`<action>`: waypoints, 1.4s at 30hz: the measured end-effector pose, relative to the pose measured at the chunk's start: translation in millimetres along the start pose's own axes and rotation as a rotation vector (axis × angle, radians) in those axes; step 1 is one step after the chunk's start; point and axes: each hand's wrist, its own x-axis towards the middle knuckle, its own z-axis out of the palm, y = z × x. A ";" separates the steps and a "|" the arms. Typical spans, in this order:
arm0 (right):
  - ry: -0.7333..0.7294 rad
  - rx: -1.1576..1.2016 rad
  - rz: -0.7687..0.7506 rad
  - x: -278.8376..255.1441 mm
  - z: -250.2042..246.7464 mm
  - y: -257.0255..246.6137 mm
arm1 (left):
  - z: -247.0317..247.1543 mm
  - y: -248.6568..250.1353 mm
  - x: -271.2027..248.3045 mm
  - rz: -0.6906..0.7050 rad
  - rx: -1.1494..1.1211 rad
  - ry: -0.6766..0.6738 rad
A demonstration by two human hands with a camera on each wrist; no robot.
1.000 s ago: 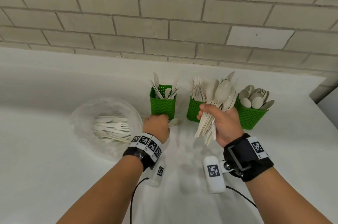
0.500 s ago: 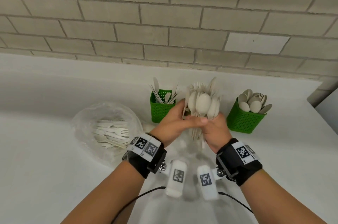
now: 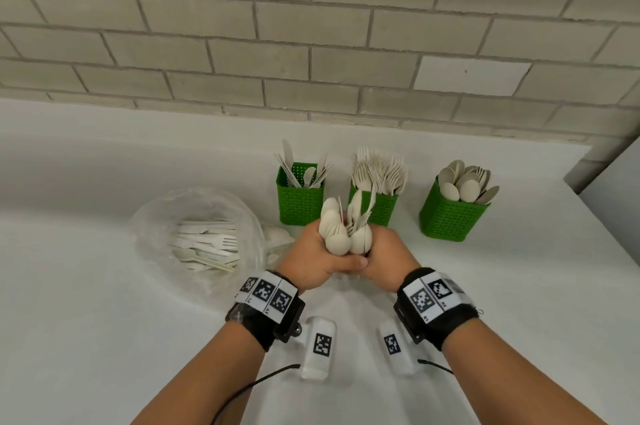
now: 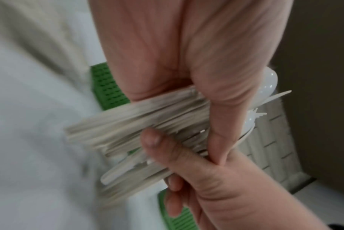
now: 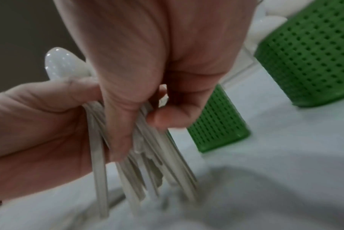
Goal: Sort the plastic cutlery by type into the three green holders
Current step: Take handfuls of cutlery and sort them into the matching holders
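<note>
Between the two hands, low over the counter, sat the mixed cutlery bundle (image 3: pixel 341 234): left hand (image 3: pixel 313 260) had joined right hand (image 3: pixel 384 258), both wrapped round it, lowered from holder height; holders (image 3: pixel 450 216) beyond fingers. Likely splitting by type.
</note>
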 end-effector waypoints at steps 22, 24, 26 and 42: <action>0.141 0.173 0.177 -1.7 28.0 27.1 | -2.0 -24.0 22.1 -0.016 0.081 0.049; 0.065 0.147 0.240 -1.1 29.5 24.5 | -6.0 -26.0 24.3 -0.050 0.089 0.058; -0.037 0.164 0.272 -1.0 28.8 19.7 | -9.0 -30.6 25.8 -0.080 0.099 0.057; 0.414 0.562 0.106 -3.5 -53.7 -50.9 | -3.2 51.4 21.1 0.069 -0.184 -0.077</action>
